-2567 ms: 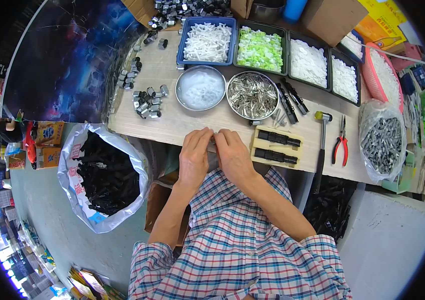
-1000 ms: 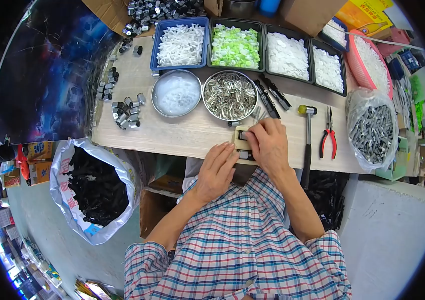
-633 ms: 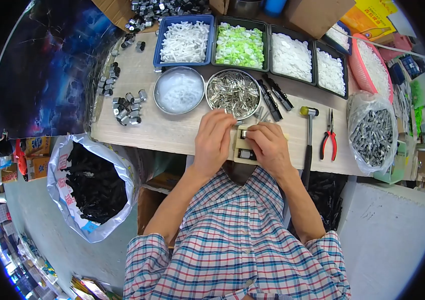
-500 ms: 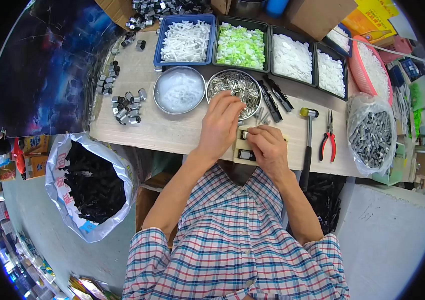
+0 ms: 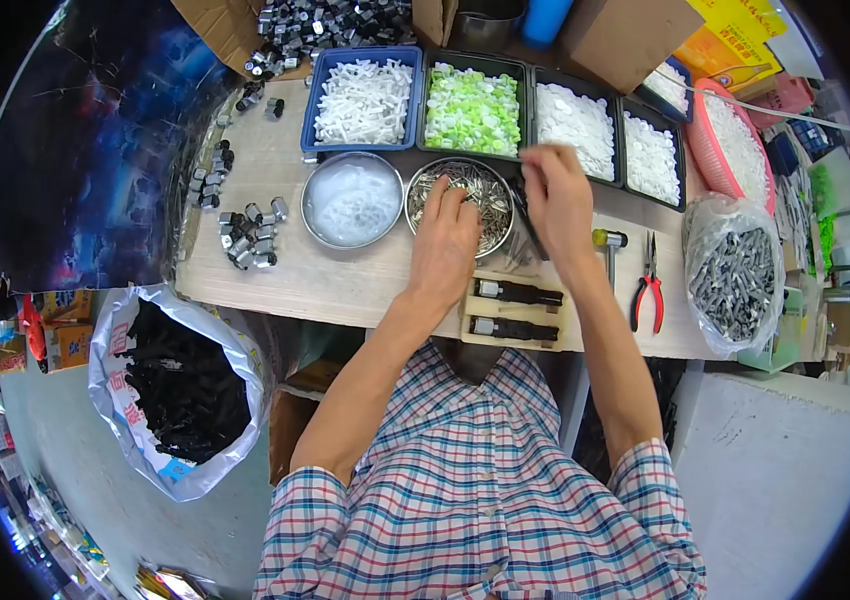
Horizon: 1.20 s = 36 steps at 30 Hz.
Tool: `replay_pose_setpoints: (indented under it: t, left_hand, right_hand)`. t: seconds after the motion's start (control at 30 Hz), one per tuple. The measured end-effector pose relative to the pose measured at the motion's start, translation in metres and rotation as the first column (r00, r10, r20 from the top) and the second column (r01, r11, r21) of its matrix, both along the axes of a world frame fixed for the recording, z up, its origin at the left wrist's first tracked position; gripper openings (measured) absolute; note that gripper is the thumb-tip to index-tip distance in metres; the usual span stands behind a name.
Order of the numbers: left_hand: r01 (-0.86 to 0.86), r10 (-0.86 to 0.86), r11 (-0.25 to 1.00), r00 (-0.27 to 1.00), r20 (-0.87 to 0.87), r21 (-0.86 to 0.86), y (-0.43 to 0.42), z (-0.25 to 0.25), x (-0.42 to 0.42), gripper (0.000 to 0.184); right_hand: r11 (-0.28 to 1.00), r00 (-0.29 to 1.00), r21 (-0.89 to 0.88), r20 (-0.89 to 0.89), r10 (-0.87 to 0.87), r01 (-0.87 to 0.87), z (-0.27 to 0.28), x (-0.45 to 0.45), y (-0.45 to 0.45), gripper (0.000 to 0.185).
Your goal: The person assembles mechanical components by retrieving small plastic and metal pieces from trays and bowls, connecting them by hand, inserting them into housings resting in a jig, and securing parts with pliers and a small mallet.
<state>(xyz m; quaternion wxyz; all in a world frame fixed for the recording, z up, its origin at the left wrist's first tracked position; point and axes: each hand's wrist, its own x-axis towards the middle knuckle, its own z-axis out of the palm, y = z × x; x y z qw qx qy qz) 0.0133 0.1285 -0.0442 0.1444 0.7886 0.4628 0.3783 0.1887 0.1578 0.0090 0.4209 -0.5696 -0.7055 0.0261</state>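
My left hand (image 5: 445, 240) reaches into the round metal bowl of small silver pins (image 5: 495, 208), its fingertips down among them; whether they pinch any is too small to tell. My right hand (image 5: 560, 195) hovers over the black assembled parts and the lower edge of the white-disc tray (image 5: 577, 125), its fingers bent together and what they hold, if anything, hidden. Between my forearms lies a cream fixture (image 5: 513, 312) with two black parts with silver ends seated in its slots. Left of the pin bowl stands a metal bowl of whitish, translucent stuff (image 5: 352, 200).
Trays of white pieces (image 5: 365, 102) and green pieces (image 5: 473, 110) line the back. A hammer (image 5: 609, 240), red-handled pliers (image 5: 649, 290) and a bag of grey parts (image 5: 735, 280) lie right. Silver-black caps (image 5: 250, 235) sit left, above a sack of black parts (image 5: 185, 385).
My right hand has left the fixture and moved up towards the trays, uncovering both black parts. My left hand stays at the pin bowl, fingers lower among the pins. The view has shifted slightly.
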Motion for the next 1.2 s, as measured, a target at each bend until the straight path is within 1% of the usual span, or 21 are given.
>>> replay_pose_setpoints:
  t: [0.1, 0.2, 0.3, 0.4, 0.5, 0.6, 0.7, 0.73, 0.77, 0.8, 0.83, 0.87, 0.9, 0.97, 1.0, 1.03, 1.1, 1.17, 1.2]
  left_hand:
    - [-0.001, 0.000, 1.000, 1.000, 0.023, 0.011, -0.001, 0.002, -0.001, 0.017]
    - [0.010, -0.010, 1.000, 0.998, 0.067, 0.009, -0.001, 0.004, -0.002, 0.018]
    - [0.002, -0.003, 1.000, 0.998, 0.065, 0.024, -0.001, 0.004, -0.002, 0.019]
    - [-0.023, 0.022, 0.999, 0.999, 0.043, 0.027, -0.003, 0.005, 0.001, 0.019]
    - [-0.026, 0.025, 0.999, 0.999, 0.040, 0.025, -0.002, 0.004, 0.001, 0.019]
    - [0.009, -0.011, 0.999, 0.997, 0.081, 0.033, -0.001, 0.005, -0.003, 0.019]
    - [0.029, -0.037, 0.998, 0.990, 0.134, 0.057, -0.001, 0.009, -0.007, 0.018]
    - [0.030, -0.040, 0.997, 0.989, 0.146, 0.069, 0.000, 0.010, -0.008, 0.018]
    - [0.034, -0.047, 0.996, 0.986, 0.157, 0.080, 0.000, 0.011, -0.009, 0.018]
    - [0.029, -0.034, 0.999, 0.984, 0.174, 0.033, -0.002, 0.015, -0.010, 0.016]
    - [0.026, -0.024, 1.000, 0.981, 0.191, -0.012, -0.006, 0.022, -0.011, 0.015]
    - [0.026, -0.014, 0.998, 0.978, 0.207, -0.058, -0.013, 0.030, -0.011, 0.013]
    - [0.059, 0.012, 0.978, 0.941, 0.338, -0.200, -0.023, 0.040, -0.009, 0.012]
    - [0.169, 0.128, 0.875, 0.823, 0.553, -0.453, -0.048, 0.056, -0.006, 0.011]
    - [0.211, 0.141, 0.842, 0.802, 0.580, -0.497, -0.058, 0.048, -0.005, 0.011]
    - [0.284, 0.195, 0.794, 0.719, 0.667, -0.538, -0.067, 0.052, -0.003, 0.010]
    - [0.437, 0.331, 0.687, 0.523, 0.785, -0.581, -0.083, 0.066, 0.000, 0.008]
    - [0.437, 0.337, 0.704, 0.489, 0.805, -0.560, -0.090, 0.064, 0.001, 0.010]
    - [0.437, 0.345, 0.709, 0.471, 0.812, -0.554, -0.092, 0.064, 0.002, 0.010]
  right_hand:
    - [0.998, 0.997, -0.012, 0.057, -0.056, 0.057, -0.005, 0.003, 0.045, 0.013]
    - [0.994, 0.969, -0.016, 0.227, -0.100, 0.106, -0.001, -0.002, 0.063, 0.012]
    - [0.984, 0.941, -0.066, 0.308, -0.138, 0.165, -0.007, -0.002, 0.072, 0.011]
    - [0.994, 0.969, -0.001, 0.223, -0.108, 0.111, -0.004, -0.001, 0.066, 0.010]
    - [0.997, 0.996, 0.042, 0.063, -0.062, 0.060, 0.002, -0.005, 0.042, 0.009]
    - [1.000, 0.994, 0.016, -0.112, 0.020, -0.018, 0.003, -0.015, -0.003, 0.010]
    - [0.994, 0.957, -0.078, -0.287, 0.050, -0.075, -0.006, -0.020, -0.052, 0.009]
    - [0.981, 0.890, -0.165, -0.456, 0.019, -0.105, -0.010, -0.022, -0.069, 0.009]
    - [0.959, 0.794, -0.244, -0.606, -0.033, -0.146, -0.014, -0.025, -0.086, 0.008]
    - [0.930, 0.675, -0.310, -0.731, -0.100, -0.198, -0.016, -0.028, -0.100, 0.008]
    - [0.919, 0.567, -0.316, -0.813, -0.134, -0.236, -0.013, -0.032, -0.110, 0.008]
    - [0.909, 0.448, -0.315, -0.878, -0.170, -0.273, -0.006, -0.036, -0.120, 0.009]
    - [0.899, 0.320, -0.309, -0.924, -0.208, -0.310, -0.002, -0.038, -0.129, 0.010]
    - [0.867, 0.111, -0.284, -0.959, -0.261, -0.409, -0.001, -0.037, -0.144, 0.011]
    - [0.857, 0.009, -0.256, -0.960, -0.281, -0.448, -0.001, -0.038, -0.150, 0.011]
    - [0.846, -0.091, -0.223, -0.949, -0.303, -0.484, 0.000, -0.039, -0.155, 0.011]
    - [0.836, -0.152, -0.197, -0.937, -0.314, -0.512, 0.003, -0.042, -0.160, 0.010]
    - [0.834, -0.187, -0.178, -0.930, -0.316, -0.522, 0.001, -0.045, -0.164, 0.010]
    - [0.835, -0.183, -0.177, -0.932, -0.312, -0.521, 0.000, -0.046, -0.165, 0.010]
